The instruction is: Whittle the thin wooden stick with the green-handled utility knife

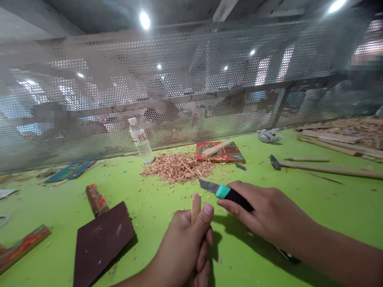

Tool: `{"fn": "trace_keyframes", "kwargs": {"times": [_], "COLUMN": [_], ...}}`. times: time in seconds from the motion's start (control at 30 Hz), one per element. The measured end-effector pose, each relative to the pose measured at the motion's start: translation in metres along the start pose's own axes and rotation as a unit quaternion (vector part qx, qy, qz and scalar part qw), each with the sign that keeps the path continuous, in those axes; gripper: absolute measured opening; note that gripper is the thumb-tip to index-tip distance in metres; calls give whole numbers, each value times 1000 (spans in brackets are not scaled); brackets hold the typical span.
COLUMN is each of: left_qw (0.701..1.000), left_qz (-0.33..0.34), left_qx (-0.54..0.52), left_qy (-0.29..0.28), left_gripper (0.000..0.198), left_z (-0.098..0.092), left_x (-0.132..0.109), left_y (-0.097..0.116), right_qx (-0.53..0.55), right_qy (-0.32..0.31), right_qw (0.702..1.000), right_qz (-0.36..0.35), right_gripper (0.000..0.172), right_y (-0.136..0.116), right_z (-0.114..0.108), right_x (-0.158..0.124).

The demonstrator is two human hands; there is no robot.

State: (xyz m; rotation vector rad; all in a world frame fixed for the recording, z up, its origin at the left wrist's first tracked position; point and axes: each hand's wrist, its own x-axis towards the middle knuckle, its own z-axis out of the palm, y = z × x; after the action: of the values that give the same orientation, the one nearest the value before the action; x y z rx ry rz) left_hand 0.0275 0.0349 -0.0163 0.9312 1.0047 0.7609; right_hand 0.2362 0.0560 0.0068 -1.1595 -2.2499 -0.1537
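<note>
My left hand (187,243) is wrapped round a small wooden stick (196,207), whose pale, cut top pokes up above the thumb. To its right, my right hand (257,209) grips a utility knife (229,194) with a black and teal handle. The knife's blade is out and points left, above the stick's tip and apart from it. Beyond both hands, a heap of wood shavings (179,167) lies on the green table (155,227).
A clear bottle (140,141) stands behind the shavings, beside a painted board (236,151) bearing a wood strip. Dark sandpaper (103,245) and painted blocks (24,247) lie left. A hammer (323,167) and wood strips (332,145) lie right. Perforated mesh (191,91) rises behind.
</note>
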Motion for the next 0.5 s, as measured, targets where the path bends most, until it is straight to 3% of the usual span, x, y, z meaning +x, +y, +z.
{"fn": "trace_keyframes", "kwargs": {"times": [0.13,0.33,0.5], "left_qw": [998,985,981], "left_qz": [1,-26,-24], "left_qx": [-38,-127,-139], "left_qy": [-58,-116,-133], "left_gripper": [66,31,26], "left_z": [-1,-10,-16], "left_x": [-4,-8,-5], "left_y": [6,16,16], "right_qx": [77,194,192], "right_qy": [-14,-50,-87], "right_qw": [995,963,965], "right_qz": [56,182,155], "right_gripper": [51,37,29], "right_y": [3,1,0], "right_z": [-9,-21,-19], "right_x": [2,-1,-6]}}
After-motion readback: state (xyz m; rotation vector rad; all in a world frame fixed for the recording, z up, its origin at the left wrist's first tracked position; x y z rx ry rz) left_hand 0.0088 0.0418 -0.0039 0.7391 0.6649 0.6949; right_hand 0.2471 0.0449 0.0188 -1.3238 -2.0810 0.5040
